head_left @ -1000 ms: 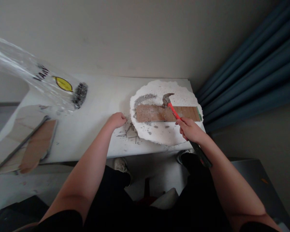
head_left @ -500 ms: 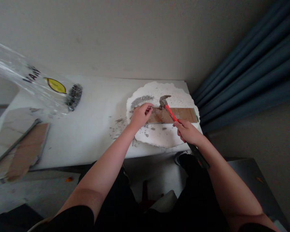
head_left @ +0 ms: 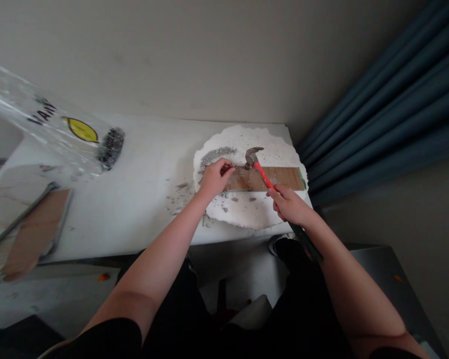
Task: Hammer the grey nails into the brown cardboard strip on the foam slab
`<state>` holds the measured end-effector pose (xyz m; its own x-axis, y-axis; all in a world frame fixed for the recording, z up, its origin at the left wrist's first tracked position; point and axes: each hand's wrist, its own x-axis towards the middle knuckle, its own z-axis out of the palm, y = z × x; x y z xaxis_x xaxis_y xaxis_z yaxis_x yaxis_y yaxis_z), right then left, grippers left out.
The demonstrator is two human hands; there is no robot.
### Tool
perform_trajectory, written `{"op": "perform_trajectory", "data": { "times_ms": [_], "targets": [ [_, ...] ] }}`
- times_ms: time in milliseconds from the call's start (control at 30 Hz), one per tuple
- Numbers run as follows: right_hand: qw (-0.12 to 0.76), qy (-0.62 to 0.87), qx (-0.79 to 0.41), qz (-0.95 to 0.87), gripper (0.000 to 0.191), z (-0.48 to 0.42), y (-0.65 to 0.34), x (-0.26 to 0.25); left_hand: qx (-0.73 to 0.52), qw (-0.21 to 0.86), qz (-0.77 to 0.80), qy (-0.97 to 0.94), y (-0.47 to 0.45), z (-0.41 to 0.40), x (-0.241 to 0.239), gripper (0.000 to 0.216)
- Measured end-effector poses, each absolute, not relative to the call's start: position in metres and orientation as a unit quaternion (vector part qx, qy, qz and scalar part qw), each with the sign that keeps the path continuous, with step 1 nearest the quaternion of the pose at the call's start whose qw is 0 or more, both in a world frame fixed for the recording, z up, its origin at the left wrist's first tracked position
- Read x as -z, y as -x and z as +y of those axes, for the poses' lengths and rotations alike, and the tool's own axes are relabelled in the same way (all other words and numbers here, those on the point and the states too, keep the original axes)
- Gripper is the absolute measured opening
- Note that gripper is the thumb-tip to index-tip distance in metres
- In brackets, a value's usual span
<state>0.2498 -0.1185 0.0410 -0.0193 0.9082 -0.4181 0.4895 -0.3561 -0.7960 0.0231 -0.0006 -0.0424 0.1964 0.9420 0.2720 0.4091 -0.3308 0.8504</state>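
Observation:
A brown wooden plank (head_left: 280, 178) lies across a white foam pad (head_left: 247, 209) at the right end of the white table (head_left: 142, 199). My right hand (head_left: 290, 204) is closed round the red handle of a claw hammer (head_left: 257, 164), whose steel head rests on the plank. My left hand (head_left: 214, 177) sits on the plank's left end with thumb and fingers pinched together just left of the hammer head; what they pinch is too small to make out. Loose nails (head_left: 179, 197) lie scattered on the table beside the pad.
A clear plastic bag (head_left: 60, 134) with a yellow label lies at the table's left. Wooden boards (head_left: 30, 229) rest at the far left edge. Blue curtains (head_left: 389, 114) hang at the right. A grey wall stands behind the table.
My left hand has moved from the loose nails on the table up onto the plank's left end, beside the hammer head. The hammer has shifted only slightly.

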Motion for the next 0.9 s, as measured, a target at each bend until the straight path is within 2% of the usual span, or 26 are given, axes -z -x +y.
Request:
{"op": "perform_trajectory", "data": {
  "times_ms": [900],
  "targets": [
    [0.214,0.663,-0.480,-0.534,0.023,-0.1185,-0.2497,-0.0411,-0.392,0.311,0.473,-0.725,-0.0214,-0.0001,0.0479,0.006]
  ]
}}
